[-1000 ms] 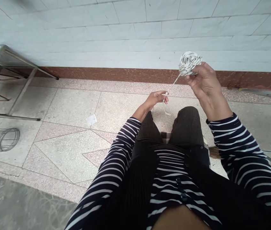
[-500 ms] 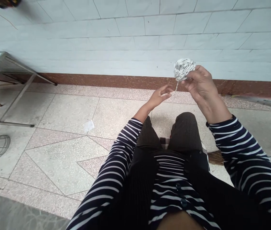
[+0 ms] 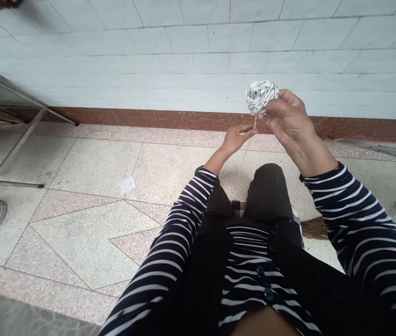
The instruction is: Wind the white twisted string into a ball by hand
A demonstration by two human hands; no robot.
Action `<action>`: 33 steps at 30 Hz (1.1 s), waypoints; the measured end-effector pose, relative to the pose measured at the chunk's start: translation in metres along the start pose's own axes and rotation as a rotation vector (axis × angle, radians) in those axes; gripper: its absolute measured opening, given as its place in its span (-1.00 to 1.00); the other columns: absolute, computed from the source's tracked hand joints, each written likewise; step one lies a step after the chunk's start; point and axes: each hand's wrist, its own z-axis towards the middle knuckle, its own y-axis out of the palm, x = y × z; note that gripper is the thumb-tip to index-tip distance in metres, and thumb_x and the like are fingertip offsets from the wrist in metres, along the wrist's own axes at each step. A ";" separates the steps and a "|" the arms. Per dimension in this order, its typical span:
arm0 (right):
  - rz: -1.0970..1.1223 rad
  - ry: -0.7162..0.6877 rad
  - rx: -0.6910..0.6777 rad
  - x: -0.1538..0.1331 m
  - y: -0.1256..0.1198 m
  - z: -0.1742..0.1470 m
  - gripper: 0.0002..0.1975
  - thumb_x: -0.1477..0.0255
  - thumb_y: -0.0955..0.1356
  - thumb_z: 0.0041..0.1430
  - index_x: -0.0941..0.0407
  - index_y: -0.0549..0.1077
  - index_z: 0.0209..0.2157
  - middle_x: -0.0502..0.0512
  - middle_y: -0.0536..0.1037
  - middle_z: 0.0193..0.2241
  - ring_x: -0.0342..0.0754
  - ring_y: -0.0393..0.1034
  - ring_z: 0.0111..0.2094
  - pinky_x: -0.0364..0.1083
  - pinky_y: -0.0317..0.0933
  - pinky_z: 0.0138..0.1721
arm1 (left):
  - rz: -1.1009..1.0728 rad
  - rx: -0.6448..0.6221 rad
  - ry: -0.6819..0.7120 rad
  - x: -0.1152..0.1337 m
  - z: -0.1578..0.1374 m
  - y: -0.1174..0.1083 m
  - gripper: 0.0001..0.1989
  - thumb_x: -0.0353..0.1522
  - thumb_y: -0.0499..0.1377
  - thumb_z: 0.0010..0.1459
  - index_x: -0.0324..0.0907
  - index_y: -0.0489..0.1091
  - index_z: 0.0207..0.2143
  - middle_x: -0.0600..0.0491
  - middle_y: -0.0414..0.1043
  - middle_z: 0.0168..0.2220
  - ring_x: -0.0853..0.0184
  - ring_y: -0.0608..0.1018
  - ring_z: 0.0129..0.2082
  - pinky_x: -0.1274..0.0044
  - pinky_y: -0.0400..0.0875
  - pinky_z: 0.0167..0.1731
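Cord, white with dark flecks, is wound into a roundish bundle (image 3: 261, 99) held up in front of us, and what counts is how its free strand (image 3: 255, 122) stands to our hands; it drops from the bundle's underside, its long axis nearly upright in view, and meets our left hand (image 3: 235, 140), which lies below the bundle and a little to the left; there our thumb and forefinger come together on it in a pinch, though how firmly we cannot tell; our right hand (image 3: 291, 121) is nearer to the bundle, gripping its lower right side between thumb and fingers, so the bundle lies up and to the left of that hand; the bundle shows no clear long axis of its own, only a hollow near its middle; both hands are out beyond our knees (image 3: 270, 191), the brown baseboard (image 3: 156, 118) behind them; against the frame from a second ago, the strand between bundle and left hand shows shorter and steeper; half a second ago our left fingers were parted, and now they are drawn together, closer to the bundle; the bundle sits further left, though the view has shifted slightly too.
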 end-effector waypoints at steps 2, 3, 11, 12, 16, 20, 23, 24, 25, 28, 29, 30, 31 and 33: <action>0.016 0.000 -0.004 -0.001 0.005 0.001 -0.43 0.12 0.74 -0.19 -0.09 0.39 -0.36 0.02 0.64 -0.27 0.25 0.49 0.09 0.29 0.53 -0.03 | 0.053 -0.013 0.044 0.003 0.003 0.000 -0.84 -0.26 0.44 0.25 -0.17 0.69 -0.23 -0.08 0.71 -0.03 0.16 0.65 0.05 0.32 0.41 0.23; 0.016 0.002 -0.004 -0.002 0.006 0.003 -0.43 0.12 0.75 -0.21 -0.10 0.38 -0.37 0.02 0.65 -0.27 0.27 0.48 0.10 0.31 0.53 -0.01 | 0.058 -0.024 0.056 0.003 0.001 0.002 -0.88 -0.29 0.43 0.26 -0.17 0.68 -0.27 -0.07 0.71 -0.04 0.18 0.65 0.03 0.33 0.41 0.23; 0.012 -0.142 0.111 -0.046 -0.012 0.008 -0.59 0.29 0.69 -0.15 -0.12 0.41 -0.47 0.00 0.65 -0.22 0.25 0.47 0.14 0.25 0.52 0.16 | 0.047 -0.139 -0.203 -0.048 -0.056 0.013 -0.76 -0.35 0.25 0.31 -0.19 0.61 -0.43 0.05 0.68 -0.29 0.32 0.63 -0.18 0.48 0.42 0.09; 0.004 -0.172 0.108 -0.053 -0.014 0.007 -0.63 0.33 0.67 -0.10 -0.12 0.42 -0.48 -0.02 0.65 -0.21 0.23 0.47 0.14 0.24 0.51 0.17 | 0.071 -0.156 -0.242 -0.058 -0.065 0.012 -0.75 -0.34 0.25 0.29 -0.19 0.60 -0.45 0.06 0.67 -0.31 0.32 0.62 -0.20 0.49 0.43 0.06; -0.037 -0.172 0.058 -0.063 -0.021 0.011 -0.64 0.40 0.65 -0.01 -0.12 0.41 -0.48 -0.03 0.63 -0.26 0.17 0.50 0.01 0.21 0.53 0.09 | 0.244 -0.173 -0.380 -0.089 -0.081 0.004 -0.79 -0.36 0.28 0.19 -0.19 0.55 -0.52 0.05 0.64 -0.38 0.26 0.64 -0.23 0.44 0.47 0.04; -0.069 -0.060 0.019 -0.038 -0.020 0.019 -0.53 0.50 0.69 -0.17 -0.07 0.41 -0.37 -0.02 0.60 -0.29 0.12 0.54 -0.14 0.22 0.56 -0.12 | 0.244 -0.099 -0.336 -0.080 -0.051 -0.005 -0.77 -0.41 0.41 0.07 -0.19 0.63 -0.17 -0.09 0.69 -0.03 0.16 0.64 0.06 0.36 0.41 0.24; -0.082 0.012 -0.004 -0.008 -0.017 0.017 -0.49 0.52 0.68 -0.23 -0.03 0.37 -0.36 -0.02 0.54 -0.35 0.11 0.56 -0.21 0.14 0.55 -0.32 | 0.025 -0.038 -0.128 -0.046 -0.014 -0.002 -0.49 -0.33 0.44 0.17 -0.17 0.53 0.17 -0.17 0.59 0.22 0.15 0.59 0.19 0.34 0.38 0.29; -0.089 0.028 -0.010 0.000 -0.016 0.015 -0.49 0.52 0.67 -0.23 -0.02 0.37 -0.35 -0.03 0.53 -0.37 0.10 0.56 -0.23 0.11 0.54 -0.36 | -0.034 -0.019 -0.063 -0.033 -0.004 0.001 -0.51 -0.29 0.43 0.23 -0.16 0.52 0.19 -0.15 0.59 0.21 0.15 0.59 0.20 0.33 0.38 0.29; -0.104 0.038 -0.014 0.008 -0.016 0.014 -0.50 0.51 0.67 -0.22 -0.02 0.37 -0.35 -0.03 0.52 -0.37 0.08 0.55 -0.25 0.09 0.53 -0.39 | -0.069 -0.001 -0.021 -0.022 0.003 0.006 -0.57 -0.25 0.41 0.27 -0.16 0.54 0.14 -0.13 0.62 0.16 0.15 0.59 0.19 0.33 0.38 0.28; -0.187 -0.009 0.013 0.021 -0.020 0.016 -0.52 0.50 0.66 -0.21 -0.02 0.38 -0.34 -0.02 0.51 -0.37 0.08 0.51 -0.26 0.11 0.51 -0.37 | -0.117 -0.057 -0.013 -0.003 -0.003 0.022 -0.73 -0.17 0.31 0.38 -0.21 0.58 -0.20 -0.07 0.69 -0.17 0.22 0.65 -0.05 0.37 0.43 0.17; -0.236 -0.069 0.034 0.023 -0.024 0.019 -0.52 0.50 0.66 -0.21 -0.03 0.39 -0.34 -0.01 0.52 -0.36 0.10 0.50 -0.22 0.13 0.52 -0.31 | -0.118 -0.096 -0.038 -0.002 -0.013 0.026 -0.70 -0.17 0.27 0.41 -0.21 0.56 -0.29 -0.04 0.66 -0.29 0.26 0.65 -0.15 0.39 0.45 0.11; -0.302 -0.148 0.063 0.025 -0.030 0.022 -0.53 0.52 0.65 -0.19 -0.04 0.39 -0.34 0.00 0.53 -0.34 0.12 0.48 -0.16 0.17 0.52 -0.21 | -0.103 -0.138 -0.068 -0.002 -0.026 0.028 -0.67 -0.19 0.22 0.44 -0.21 0.53 -0.34 0.00 0.63 -0.39 0.29 0.64 -0.24 0.42 0.46 0.05; -0.385 -0.231 0.097 0.027 -0.038 0.026 -0.53 0.54 0.64 -0.17 -0.06 0.39 -0.34 0.02 0.54 -0.32 0.15 0.45 -0.10 0.21 0.49 -0.08 | -0.064 -0.167 -0.099 -0.003 -0.039 0.028 -0.67 -0.23 0.19 0.46 -0.20 0.52 -0.36 0.04 0.59 -0.45 0.32 0.62 -0.31 0.45 0.45 -0.02; -0.583 -0.351 0.159 0.035 -0.056 0.031 -0.56 0.58 0.60 -0.13 -0.06 0.39 -0.33 0.06 0.55 -0.25 0.20 0.39 0.02 0.28 0.38 0.15 | 0.109 -0.218 -0.122 -0.004 -0.064 0.021 -0.67 -0.33 0.17 0.43 -0.19 0.49 -0.44 0.09 0.54 -0.51 0.36 0.55 -0.40 0.49 0.39 -0.11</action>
